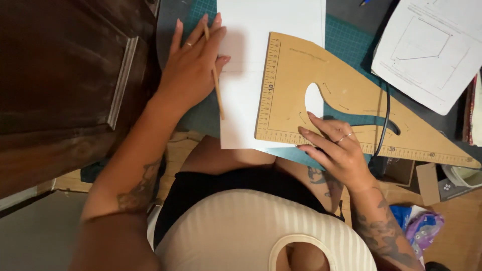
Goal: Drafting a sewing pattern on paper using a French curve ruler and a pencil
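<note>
My left hand (191, 65) lies on the left edge of a white sheet of paper (261, 30), with a thin wooden pencil (217, 88) held between its fingers, tip pointing toward me. A large tan pattern-making set square (296, 65) with a curved cut-out lies across the paper and the green cutting mat (346, 40). My right hand (336, 150) rests with spread fingertips on the near edge of the set square, beside the cut-out. It grips nothing.
A dark wooden panel (60, 75) stands at the left. A white sheet with a line drawing (432, 50) lies at the top right. A black cable (386, 115) crosses the set square. Small cardboard boxes (427, 183) and a blue-purple plastic bag (422, 223) sit at the right.
</note>
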